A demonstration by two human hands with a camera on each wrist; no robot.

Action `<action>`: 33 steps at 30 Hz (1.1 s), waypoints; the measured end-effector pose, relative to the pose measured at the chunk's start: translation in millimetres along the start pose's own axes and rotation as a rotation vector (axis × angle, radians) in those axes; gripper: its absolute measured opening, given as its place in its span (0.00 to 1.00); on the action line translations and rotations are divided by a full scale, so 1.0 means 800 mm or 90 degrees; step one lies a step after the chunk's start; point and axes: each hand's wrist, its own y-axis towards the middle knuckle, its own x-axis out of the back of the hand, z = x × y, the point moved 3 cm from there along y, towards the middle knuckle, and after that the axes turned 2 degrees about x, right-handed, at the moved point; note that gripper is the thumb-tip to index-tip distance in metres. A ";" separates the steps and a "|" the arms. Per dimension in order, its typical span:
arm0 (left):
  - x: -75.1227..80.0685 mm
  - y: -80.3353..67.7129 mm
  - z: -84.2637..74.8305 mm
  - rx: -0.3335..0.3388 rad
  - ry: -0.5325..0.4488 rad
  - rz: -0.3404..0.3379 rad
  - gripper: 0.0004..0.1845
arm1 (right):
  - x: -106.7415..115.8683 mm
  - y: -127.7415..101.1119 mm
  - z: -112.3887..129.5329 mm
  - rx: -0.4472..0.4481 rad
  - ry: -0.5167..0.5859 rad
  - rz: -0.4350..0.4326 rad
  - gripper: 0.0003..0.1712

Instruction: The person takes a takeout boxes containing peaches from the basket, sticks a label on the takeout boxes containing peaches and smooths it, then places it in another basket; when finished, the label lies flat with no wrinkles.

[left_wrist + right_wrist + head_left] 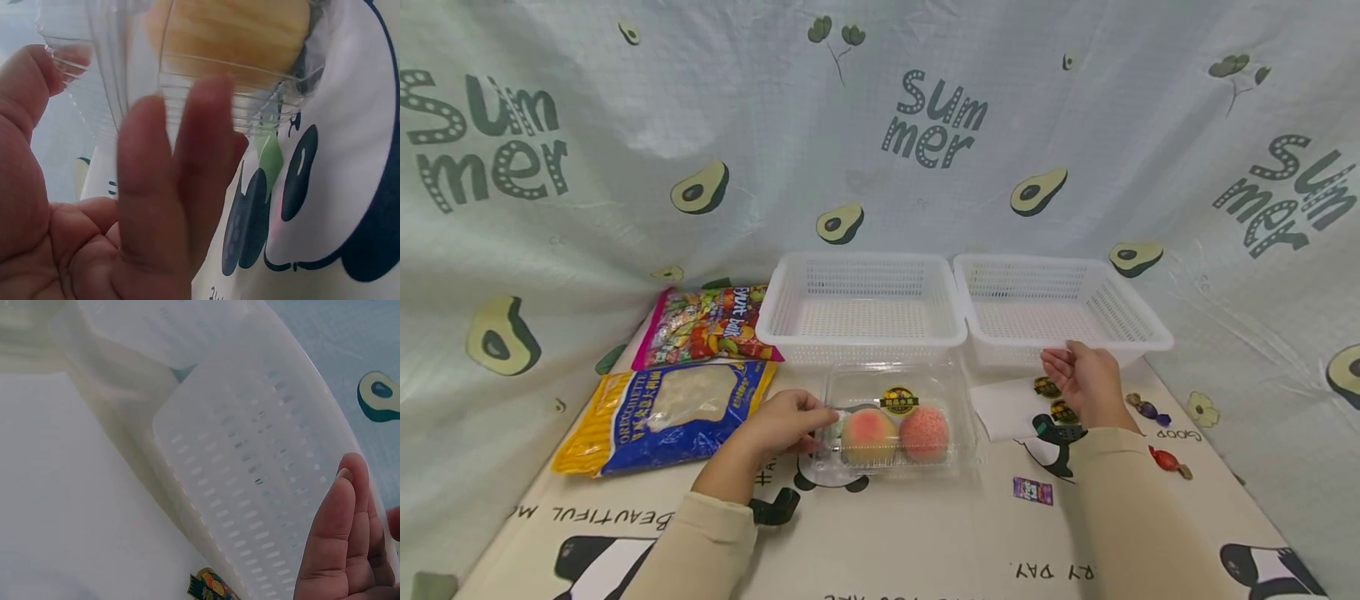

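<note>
The clear plastic box (940, 382) sat at the fingers of the left hand (786, 421), its left end pinched between the thumb and the fingers, so the rest of it stretched away to the right of the grip. In the left wrist view, the thumb was on one side of the clear wall and the foremost fingers on the other, blurred at the tips. Two round fruits lay inside, a yellow-and-pink peach (868, 437) nearer the fingers and a pinker fruit (924, 435) to its right, with a black sticker (899, 400) on the lid above them.

The right hand (1086, 379), well apart from the box, had its fingers extended and grasping nothing, just beside the near wall of the right basket (1000, 341); whether they touched it, I could not tell. Between the box and that hand lay a white paper (1007, 408). Nearer, on the tabletop (925, 533), was a small purple packet (1032, 490); farther right were a purple-wrapped candy (1147, 410) and a red-wrapped candy (1170, 461).

Beyond the box stood the left basket (861, 341), next to the right one. On the left, a blue-and-yellow pasta bag (673, 412) lay in front of a colourful candy bag (703, 327).
</note>
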 end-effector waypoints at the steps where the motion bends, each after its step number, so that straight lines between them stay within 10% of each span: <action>1: 0.000 -0.001 0.000 0.000 0.002 0.002 0.18 | 0.001 0.000 0.000 0.001 -0.001 -0.003 0.17; 33: 0.019 -0.061 -0.014 -0.077 -0.044 -0.110 0.16 | 0.000 0.003 -0.002 -0.001 -0.009 -0.042 0.16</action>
